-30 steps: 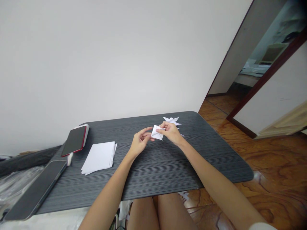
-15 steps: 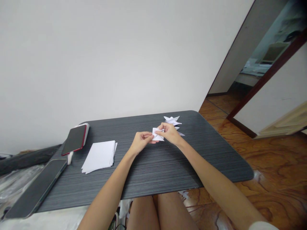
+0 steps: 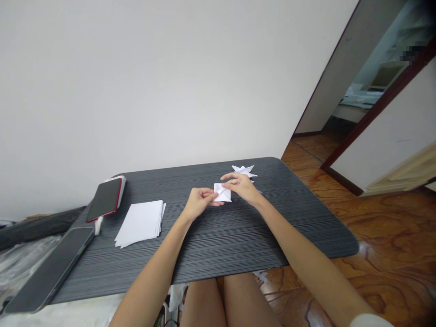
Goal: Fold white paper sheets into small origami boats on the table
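Left hand (image 3: 200,200) pinches the left edge of the white folded square (image 3: 225,196); the right hand (image 3: 242,187) touches its top right corner, though whether it grips I cannot tell. Beyond the square rises the wall (image 3: 170,81), and well to its right spreads the floor (image 3: 381,227). Below it lies the table (image 3: 221,245). Far left of the square, on the near side, is the black device (image 3: 51,265); left of it, the paper stack (image 3: 141,221); farther left, the red-edged device (image 3: 104,198). Just beyond its right side are the folded points (image 3: 244,170), partly hidden by the right hand.

The left hand has its thumb on top of the square and fingers beneath; the right hand arches over its corner, index finger raised. Held above the table, the square looks roughly as long as wide, with a tip pointing right at its near corner.
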Tool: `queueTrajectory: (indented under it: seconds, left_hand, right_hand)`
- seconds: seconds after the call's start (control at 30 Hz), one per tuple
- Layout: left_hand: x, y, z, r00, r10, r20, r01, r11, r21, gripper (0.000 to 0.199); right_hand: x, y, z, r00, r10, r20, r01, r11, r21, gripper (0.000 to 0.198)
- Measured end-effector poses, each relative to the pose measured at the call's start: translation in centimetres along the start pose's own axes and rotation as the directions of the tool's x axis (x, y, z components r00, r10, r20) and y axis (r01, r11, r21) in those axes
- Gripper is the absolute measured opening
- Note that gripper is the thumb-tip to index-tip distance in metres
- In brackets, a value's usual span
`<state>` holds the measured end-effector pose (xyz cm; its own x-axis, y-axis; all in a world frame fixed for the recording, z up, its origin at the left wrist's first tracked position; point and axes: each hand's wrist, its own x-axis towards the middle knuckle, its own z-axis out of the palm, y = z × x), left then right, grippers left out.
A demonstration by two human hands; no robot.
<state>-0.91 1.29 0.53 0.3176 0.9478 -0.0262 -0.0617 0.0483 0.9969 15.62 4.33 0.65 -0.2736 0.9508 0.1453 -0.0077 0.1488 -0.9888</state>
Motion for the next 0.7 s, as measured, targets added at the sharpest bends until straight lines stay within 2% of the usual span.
queueTrajectory:
  seconds: [0.17, 0.37, 0.53, 0.7]
  left_hand:
    - [-0.17, 0.37, -0.04, 1.000, -0.024, 0.011, 0.024, 1.000, -0.003, 0.029]
    - [-0.18, 0.68, -0.06, 0.998, -0.032, 0.048, 0.031, 0.999, 0.023, 0.026]
    - [0.02, 0.43, -0.27, 0.996, 0.011, 0.087, -0.014, 0.999, 0.033, 0.028]
    - [-0.05, 0.70, -0.34, 0.993, 0.004, 0.119, -0.003, 1.000, -0.003, 0.031]
  right_hand:
    - [0.19, 0.26, -0.54, 1.000, 0.019, -0.007, -0.019, 1.000, -0.022, 0.021]
    - [-0.39, -0.18, -0.02, 0.977, 0.082, 0.195, -0.073, 0.996, -0.052, 0.027]
    - [-0.50, -0.32, 0.27, 0.973, 0.130, 0.192, -0.131, 0.991, -0.010, 0.022]
    - [-0.24, 0.01, -0.18, 0.965, 0.144, 0.221, -0.155, 0.987, 0.033, 0.016]
